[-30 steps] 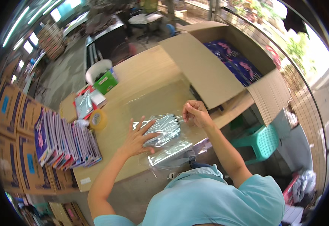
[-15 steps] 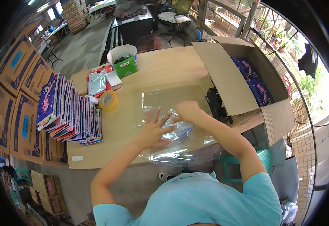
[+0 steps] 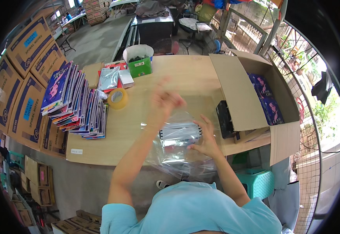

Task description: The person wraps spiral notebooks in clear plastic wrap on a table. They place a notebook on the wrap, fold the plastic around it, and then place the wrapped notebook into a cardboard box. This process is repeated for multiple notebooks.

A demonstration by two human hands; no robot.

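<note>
A clear plastic bag (image 3: 170, 156) lies at the table's near edge, partly hanging over it. Inside it is a small stack of spiral notebooks (image 3: 181, 132), with white page edges and black coils showing at both ends. My right hand (image 3: 207, 139) rests at the right end of this stack, thumb and fingers spread against the plastic. Raised above the far side of the bag, my left hand (image 3: 168, 99) is smeared by motion, so its grip does not show. To its left lie a roll of tape (image 3: 118, 98) and a leaning row of spiral notebooks (image 3: 76, 101).
An open carton (image 3: 242, 97) with purple-covered notebooks stands at the right, a black box-like object (image 3: 225, 119) beside it. A green box (image 3: 140, 67) and small packs (image 3: 109, 78) sit at the back left. Stacked cartons (image 3: 26, 101) border the left side; a green stool (image 3: 257, 183) stands below right.
My left hand has lifted off the plastic and moved away from me. My right hand has opened from a closed shape and come nearer, onto the notebook stack, now plainly visible. The view has shifted.
</note>
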